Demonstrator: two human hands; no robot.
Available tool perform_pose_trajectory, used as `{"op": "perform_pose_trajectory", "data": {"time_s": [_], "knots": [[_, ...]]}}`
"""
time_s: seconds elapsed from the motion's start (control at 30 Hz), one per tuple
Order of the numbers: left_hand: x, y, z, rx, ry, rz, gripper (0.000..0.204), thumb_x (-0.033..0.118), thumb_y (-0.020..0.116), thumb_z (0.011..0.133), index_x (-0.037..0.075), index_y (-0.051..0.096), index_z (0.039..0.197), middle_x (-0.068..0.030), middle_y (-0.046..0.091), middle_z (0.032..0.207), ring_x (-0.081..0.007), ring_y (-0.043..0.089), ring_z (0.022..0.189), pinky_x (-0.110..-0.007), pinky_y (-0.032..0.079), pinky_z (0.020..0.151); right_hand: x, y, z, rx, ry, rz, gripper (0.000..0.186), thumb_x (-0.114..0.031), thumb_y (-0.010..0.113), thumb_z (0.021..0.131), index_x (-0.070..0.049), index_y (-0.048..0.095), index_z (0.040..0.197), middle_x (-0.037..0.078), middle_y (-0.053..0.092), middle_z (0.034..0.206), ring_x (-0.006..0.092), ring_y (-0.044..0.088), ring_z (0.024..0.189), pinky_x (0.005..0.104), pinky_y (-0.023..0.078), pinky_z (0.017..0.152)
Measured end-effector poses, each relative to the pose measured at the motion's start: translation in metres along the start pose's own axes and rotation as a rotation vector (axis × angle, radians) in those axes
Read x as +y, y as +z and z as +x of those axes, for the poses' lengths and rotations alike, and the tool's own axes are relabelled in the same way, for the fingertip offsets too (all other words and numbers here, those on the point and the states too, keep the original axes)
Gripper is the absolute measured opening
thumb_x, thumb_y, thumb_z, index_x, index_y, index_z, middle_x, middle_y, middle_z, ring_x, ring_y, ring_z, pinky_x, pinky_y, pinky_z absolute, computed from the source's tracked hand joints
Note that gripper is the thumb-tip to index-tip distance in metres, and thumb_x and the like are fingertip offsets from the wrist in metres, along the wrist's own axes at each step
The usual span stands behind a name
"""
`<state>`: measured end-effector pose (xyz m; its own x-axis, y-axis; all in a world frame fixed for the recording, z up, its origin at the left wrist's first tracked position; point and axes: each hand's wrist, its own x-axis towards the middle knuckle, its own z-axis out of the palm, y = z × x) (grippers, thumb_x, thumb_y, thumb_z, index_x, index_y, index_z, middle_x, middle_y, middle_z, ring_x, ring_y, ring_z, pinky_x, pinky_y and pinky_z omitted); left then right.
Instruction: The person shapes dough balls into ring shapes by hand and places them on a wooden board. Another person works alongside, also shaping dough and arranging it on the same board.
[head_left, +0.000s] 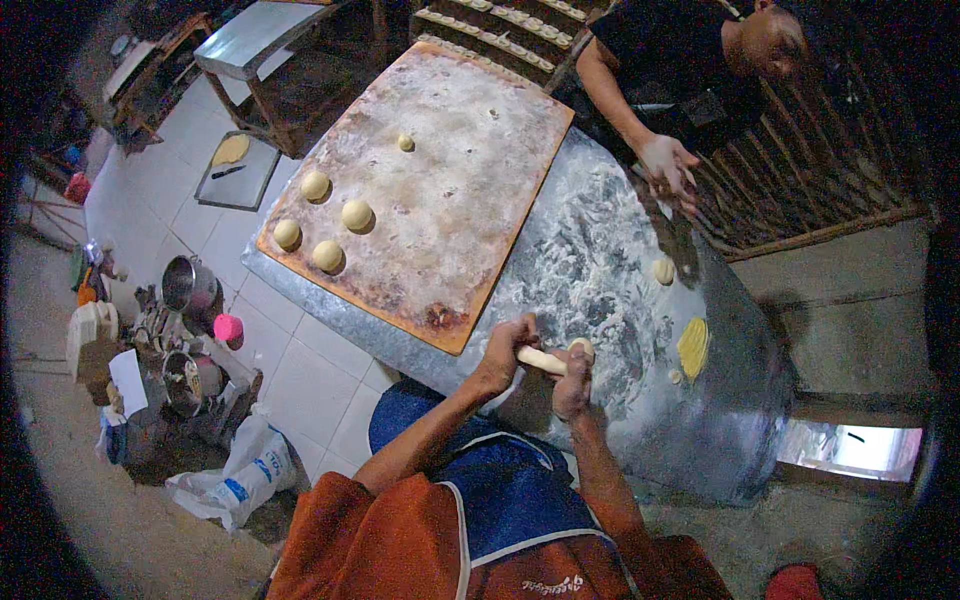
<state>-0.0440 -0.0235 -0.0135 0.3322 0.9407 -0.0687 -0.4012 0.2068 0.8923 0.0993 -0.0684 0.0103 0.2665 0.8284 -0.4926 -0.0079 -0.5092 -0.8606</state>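
A short roll of pale dough (541,360) stretches between my hands, just over the near edge of the metal table (640,440). My left hand (508,352) is closed round its left end. My right hand (573,385) grips the other end, and a rounded bit of dough (581,347) bulges above its fingers. Left of my hands lies a floured wooden board (450,190) with several round dough balls (356,214) toward its left side. Loose white flour (590,270) covers the table beyond my hands.
Across the table a co-worker's floury hand (668,170) hangs over the edge. A dough piece (662,271) and a flat yellow piece (693,348) lie at the right. Pots (190,284), a pink cup (228,327) and a plastic bag (245,470) stand on the floor left; dough-filled racks (500,35) stand behind.
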Motion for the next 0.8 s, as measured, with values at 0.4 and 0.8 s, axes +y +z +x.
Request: {"op": "perform_pose_trajectory", "data": {"time_s": [0.4, 0.8], "knots": [[0.021, -0.045, 0.007, 0.136, 0.268, 0.650, 0.034, 0.035, 0.044, 0.088, 0.008, 0.040, 0.067, -0.0021, 0.039, 0.060, -0.0178, 0.041, 0.057, -0.032, 0.034, 0.055, 0.016, 0.045, 0.022, -0.071, -0.579, -0.731, 0.057, -0.046, 0.031, 0.095, -0.001, 0.066, 0.099, 0.017, 0.064, 0.103, 0.0325, 0.056, 0.097, 0.0431, 0.041, 0.082], [0.021, -0.067, 0.021, 0.264, -0.139, -0.523, 0.034, 0.033, 0.042, 0.090, 0.003, 0.043, 0.074, -0.0157, 0.046, 0.064, -0.0357, 0.049, 0.060, -0.043, 0.039, 0.057, 0.004, 0.061, 0.036, -0.337, -0.511, -0.289, 0.037, -0.034, 0.044, 0.093, -0.003, 0.064, 0.093, 0.020, 0.062, 0.093, 0.0331, 0.059, 0.082, 0.0409, 0.046, 0.074]]}}
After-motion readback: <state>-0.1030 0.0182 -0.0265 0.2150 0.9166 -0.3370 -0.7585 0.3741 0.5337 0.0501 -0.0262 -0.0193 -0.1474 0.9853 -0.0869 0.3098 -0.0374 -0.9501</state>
